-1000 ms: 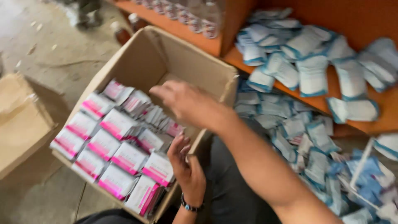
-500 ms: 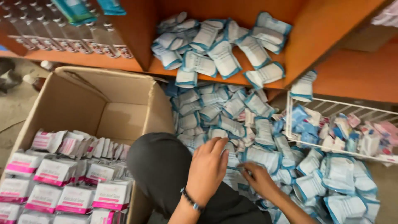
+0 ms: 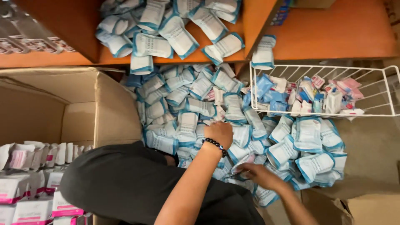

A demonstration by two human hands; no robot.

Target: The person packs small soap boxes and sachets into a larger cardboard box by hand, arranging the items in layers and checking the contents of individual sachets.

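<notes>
A heap of white sachets with blue edges (image 3: 196,108) covers the floor under an orange shelf. My left hand (image 3: 219,133), with a dark bead bracelet on its wrist, is curled down on one sachet in the middle of the heap. Lower and further right, my right hand (image 3: 258,173) lies low among the sachets with its fingers pointing left and tucked between them. Whether it grips one is hidden. My dark-clothed knee (image 3: 133,183) sits between the heap and the cardboard box (image 3: 112,108).
The open cardboard box on the left holds rows of white-and-pink cartons (image 3: 25,196). More blue-edged sachets (image 3: 175,33) lie on the orange shelf above. A white wire basket (image 3: 387,91) at right holds mixed small packets. Another cardboard piece (image 3: 366,208) lies bottom right.
Both hands left the cardboard box and moved right onto the sachet heap. The view swung from the box to the shelf and floor pile, then closer in.
</notes>
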